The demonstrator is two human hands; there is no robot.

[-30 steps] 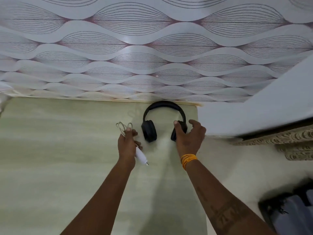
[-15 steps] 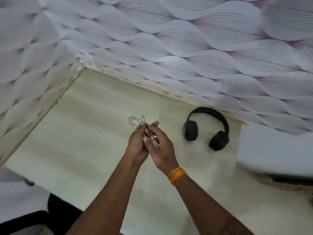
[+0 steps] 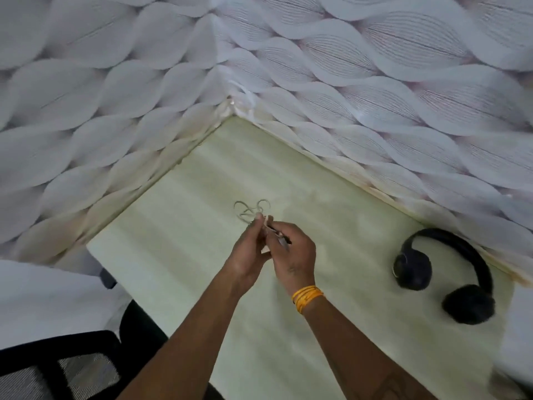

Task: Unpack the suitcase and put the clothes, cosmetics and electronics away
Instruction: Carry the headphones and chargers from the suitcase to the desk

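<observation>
A coiled white cable (image 3: 250,209) hangs in both hands above the pale green desk (image 3: 184,255). My left hand (image 3: 248,252) pinches the loops at their base. My right hand (image 3: 292,255), with orange bands at the wrist, grips the cable's white plug end, mostly hidden by the fingers. Black over-ear headphones (image 3: 444,277) lie flat on the desk to the right, near the wall, apart from both hands.
The desk sits in a corner of two walls with wavy white wallpaper (image 3: 375,82). A black mesh chair (image 3: 57,368) stands at the lower left beside a white surface (image 3: 43,301). Another white surface borders the desk at the far right.
My right hand left the headphones and joined the left hand on the cable. The view swung left, so the headphones now lie at the right and the corner shows.
</observation>
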